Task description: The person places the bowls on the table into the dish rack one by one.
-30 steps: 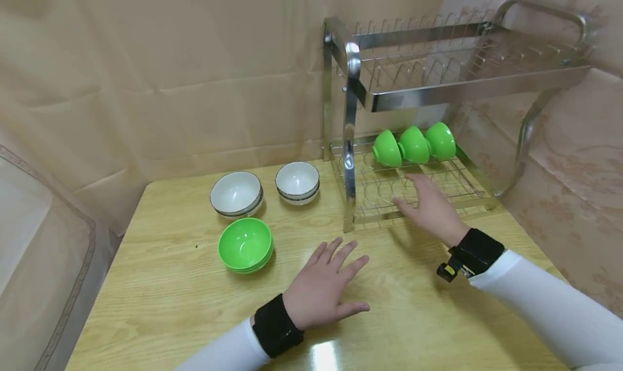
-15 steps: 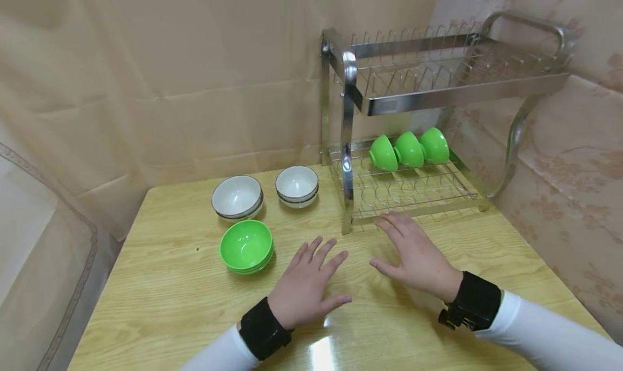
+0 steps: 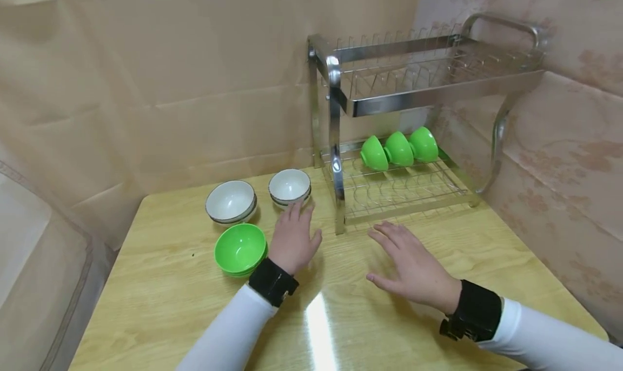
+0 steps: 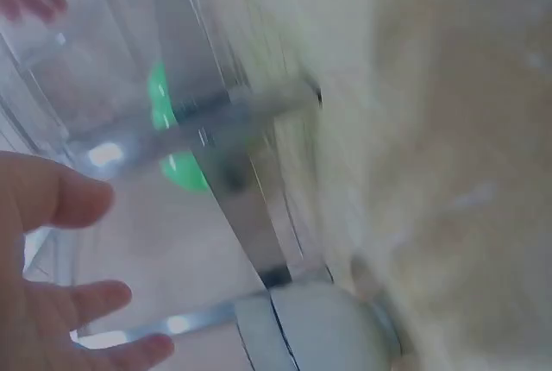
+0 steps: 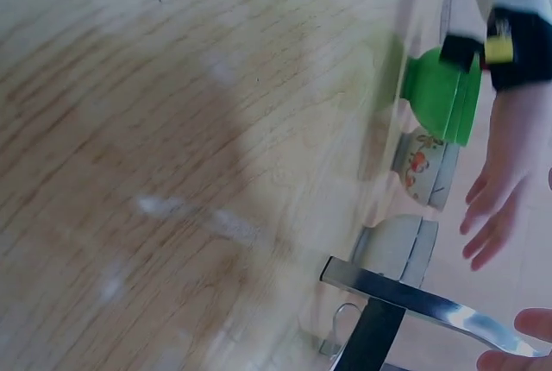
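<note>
My left hand [image 3: 303, 223] lies with straight fingers on the wooden table [image 3: 160, 306], its fingertips at the near side of the right stack of white bowls [image 3: 289, 186]; whether they touch it I cannot tell. It holds nothing. Left of it sit a stack of green bowls [image 3: 240, 248] and another stack of white bowls [image 3: 230, 201]. My right hand [image 3: 396, 257] hovers flat and open, holding nothing, just in front of the steel dish rack [image 3: 336, 144]. Three green bowls [image 3: 398, 149] lean in a row at the back of the rack's lower tier. The left wrist view is blurred.
The rack's upper tier [image 3: 438, 92] holds nothing that I can see. Beige covered walls close in behind and to the right. The table's left edge [image 3: 104, 284] drops off beside a cloth-covered surface. In the right wrist view the green stack [image 5: 444, 95] and white stacks [image 5: 423, 168] lie beyond bare wood.
My right hand drew back out of the rack's lower tier to the table in front. My left hand slid forward and left, up to the right white bowl stack.
</note>
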`<state>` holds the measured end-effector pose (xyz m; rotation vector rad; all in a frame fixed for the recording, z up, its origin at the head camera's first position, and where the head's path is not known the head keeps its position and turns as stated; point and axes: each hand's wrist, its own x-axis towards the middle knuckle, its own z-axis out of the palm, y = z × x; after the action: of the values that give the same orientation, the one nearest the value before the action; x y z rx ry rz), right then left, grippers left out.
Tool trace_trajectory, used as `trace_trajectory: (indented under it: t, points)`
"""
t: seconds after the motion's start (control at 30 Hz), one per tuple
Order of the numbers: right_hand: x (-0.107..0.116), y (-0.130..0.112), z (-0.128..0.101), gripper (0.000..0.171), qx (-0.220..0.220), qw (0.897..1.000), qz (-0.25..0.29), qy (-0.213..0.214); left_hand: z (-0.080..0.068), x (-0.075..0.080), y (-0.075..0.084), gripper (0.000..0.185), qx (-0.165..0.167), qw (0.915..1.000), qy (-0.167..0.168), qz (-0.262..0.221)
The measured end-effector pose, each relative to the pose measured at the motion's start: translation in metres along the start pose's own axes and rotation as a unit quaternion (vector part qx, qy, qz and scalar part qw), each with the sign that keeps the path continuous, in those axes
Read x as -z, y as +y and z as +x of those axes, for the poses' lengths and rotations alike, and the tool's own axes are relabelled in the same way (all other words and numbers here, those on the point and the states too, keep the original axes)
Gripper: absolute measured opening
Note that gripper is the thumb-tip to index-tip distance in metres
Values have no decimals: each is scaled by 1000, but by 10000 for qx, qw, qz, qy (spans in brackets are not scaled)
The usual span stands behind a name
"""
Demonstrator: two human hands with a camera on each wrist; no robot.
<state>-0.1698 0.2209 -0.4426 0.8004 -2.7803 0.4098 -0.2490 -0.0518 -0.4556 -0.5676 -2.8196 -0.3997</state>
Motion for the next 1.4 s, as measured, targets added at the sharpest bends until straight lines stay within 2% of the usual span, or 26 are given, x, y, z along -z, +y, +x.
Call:
trace_trajectory:
  t: [0.1, 0.23, 0.4, 0.53, 0.67, 0.9, 1.17, 1.4]
  points:
    - [0, -2, -2, 84, 37, 9999, -6, -96, 18, -2, -9, 65, 439, 9990, -24, 17]
    - [2, -3, -5, 84, 97, 9998, -97, -130, 40, -8, -18, 63, 808, 9965, -117, 170]
    - [8, -3, -10, 83, 108, 9999, -135, -6, 64, -18, -25, 54, 967, 9930, -368, 564]
    - [10, -1, -13, 83, 134, 9997, -225, -21, 75, -21, -29, 34, 977, 9904, -627, 755]
    - [12, 1, -15, 83, 154, 9995, -265, 43, 79, -18, -29, 16, 873, 9903, -649, 866]
    - [13, 1, -20, 82, 120, 9997, -231, 1, 82, -12, -24, 19, 821, 9895, -711, 953]
    - [11, 2, -20, 81, 110, 9998, -167, -89, 82, -8, -24, 20, 756, 9906, -520, 1011]
    - [10, 2, -20, 80, 129, 9997, -162, -90, 82, -9, -28, 18, 694, 9905, -660, 992]
